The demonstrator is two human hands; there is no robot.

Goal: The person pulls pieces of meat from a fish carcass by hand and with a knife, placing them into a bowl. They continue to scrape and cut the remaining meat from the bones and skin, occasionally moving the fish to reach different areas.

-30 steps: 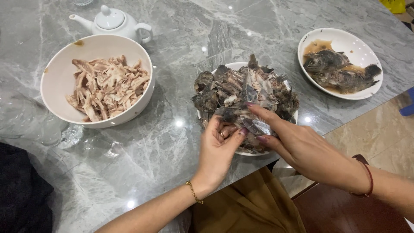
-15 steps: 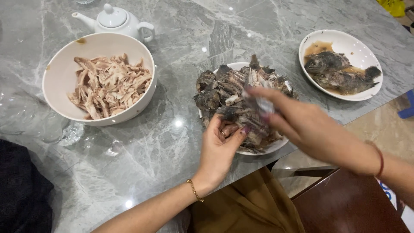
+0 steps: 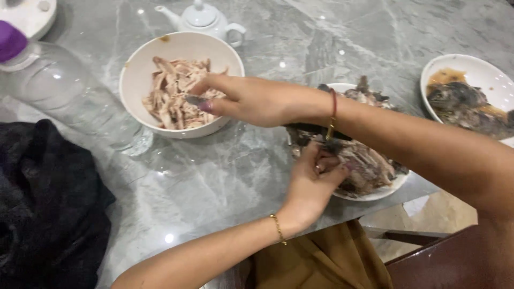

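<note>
The right hand [image 3: 241,99] reaches across the frame to the white bowl [image 3: 134,80] at upper middle, its thumb and fingertips pinched narrow on a small strip of meat [image 3: 194,99] held over the shredded meat [image 3: 174,99] already in the bowl. The left hand [image 3: 313,184] rests lower in the frame, fingers curled down into the cooked fish carcass [image 3: 369,166] on the white plate [image 3: 369,194] at centre right; whether it grips a piece or only steadies the pile, I cannot tell.

The strip looks light, soft and moist, likely slippery, so a fingertip pinch near its middle suits it better than a full grasp. The carcass seems brittle and bony, apt to fall apart, and is best held by its firmer parts.

A second plate [image 3: 482,67] with dark fish in sauce sits at the upper right. A white teapot [image 3: 201,18] stands behind the bowl, a clear plastic bottle [image 3: 69,96] with a purple cap lies at the upper left, and dark cloth [image 3: 48,208] covers the lower left of the grey marble desk [image 3: 214,182].
</note>
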